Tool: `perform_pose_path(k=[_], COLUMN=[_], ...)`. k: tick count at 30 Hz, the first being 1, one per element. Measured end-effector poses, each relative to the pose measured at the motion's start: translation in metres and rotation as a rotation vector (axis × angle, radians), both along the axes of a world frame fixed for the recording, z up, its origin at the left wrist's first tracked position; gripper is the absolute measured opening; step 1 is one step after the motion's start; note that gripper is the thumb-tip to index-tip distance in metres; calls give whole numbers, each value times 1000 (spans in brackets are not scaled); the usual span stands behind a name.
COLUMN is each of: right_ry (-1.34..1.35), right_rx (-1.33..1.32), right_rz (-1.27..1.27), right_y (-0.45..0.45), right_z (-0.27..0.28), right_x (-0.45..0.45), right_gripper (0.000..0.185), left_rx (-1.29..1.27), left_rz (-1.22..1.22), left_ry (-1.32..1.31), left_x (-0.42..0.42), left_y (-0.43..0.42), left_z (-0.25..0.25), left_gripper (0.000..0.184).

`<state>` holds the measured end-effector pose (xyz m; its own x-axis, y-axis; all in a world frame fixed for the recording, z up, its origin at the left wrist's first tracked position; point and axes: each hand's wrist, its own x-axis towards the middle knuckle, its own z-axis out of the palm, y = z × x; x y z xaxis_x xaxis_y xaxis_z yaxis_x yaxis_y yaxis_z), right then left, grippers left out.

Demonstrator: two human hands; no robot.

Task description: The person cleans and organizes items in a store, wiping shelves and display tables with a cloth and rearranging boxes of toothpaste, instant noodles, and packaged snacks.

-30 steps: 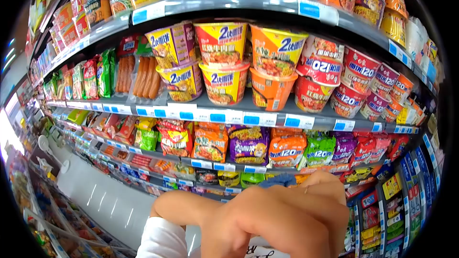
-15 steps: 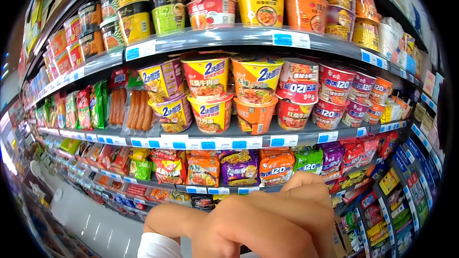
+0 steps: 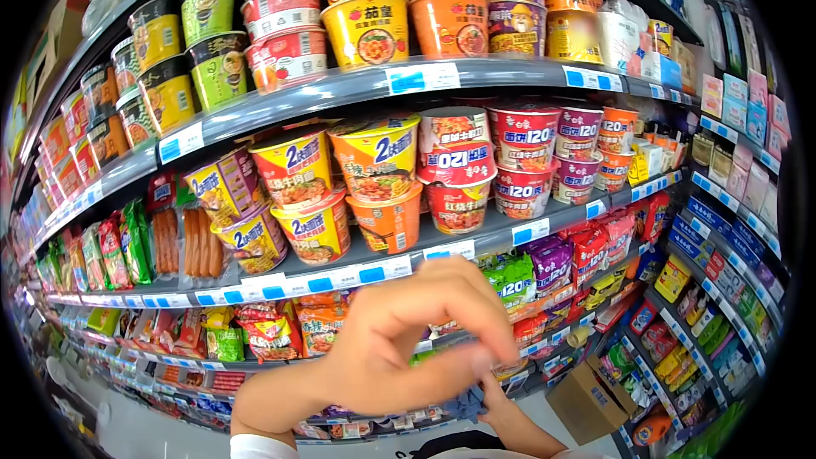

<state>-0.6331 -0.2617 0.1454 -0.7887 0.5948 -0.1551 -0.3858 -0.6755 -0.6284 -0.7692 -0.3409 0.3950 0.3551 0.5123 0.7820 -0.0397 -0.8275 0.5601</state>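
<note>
Hovering my left hand (image 3: pixel 387 344) at lower centre, in front of a grey-edged shelf (image 3: pixel 493 241); thumb and forefinger tips look together in a loop, nothing visible between. My right hand (image 3: pixel 494 401) is just below it in frame, at a bunched blue-grey fabric-like item (image 3: pixel 464 408), bottom centre; partly blocked, can't tell if it's gripped. Orange paper noodle cup (image 3: pixel 387 218) stands mid-frame on that shelf, green plastic noodle packet (image 3: pixel 512 283) right of the left hand. I'd call this positioning, no pick under way. A pick would call for spreading the left fingers.
</note>
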Motion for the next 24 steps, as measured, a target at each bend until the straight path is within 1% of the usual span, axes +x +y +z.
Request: perform_pose_path(k=[1, 3, 5, 7, 10, 11, 12, 13, 15, 18, 21, 24], right_ry=[71, 170, 205, 212, 198, 202, 205, 168, 88, 77, 118, 97], right_rx=[-22, -18, 5, -3, -38, -39, -41, -20, 19, 3, 3, -5], right_rz=[39, 68, 65, 48, 23, 27, 33, 13, -24, -32, 10, 1], right_y=[8, 15, 17, 20, 28, 30, 31, 32, 32, 40, 50, 55], right_z=[-17, -28, -26, -29, -37, -38, -39, -37, -32, -37, -41, -41], right_x=[0, 6, 13, 19, 25, 28, 31, 33, 39, 49, 59, 71], right_gripper=[69, 68, 68, 68, 67, 67, 67, 70, 76, 76, 77, 76], left_rx=[-12, -32, 131, 357, 606, 671, 736, 790, 810, 607, 617, 670], left_rz=[63, 241, 382, 712, 1130, 1263, 1380, 1552, 1746, 1740, 1820, 1776], left_ry=[-21, -45, 57, 163, 319, 365, 479, 589, 742, 762, 849, 787], left_x=[-1, -6, -29, -43, -63, -68, -77, -80, -89, -118, -128, -125], left_y=[5, 13, 30, 44, 69, 77, 85, 90, 102, 121, 124, 128], left_z=[1, 6, 16, 29, 39, 39, 41, 39, 35, 23, 18, 18], left_gripper=[7, 12, 12, 18, 29, 34, 45, 46, 43, 43, 44, 40])
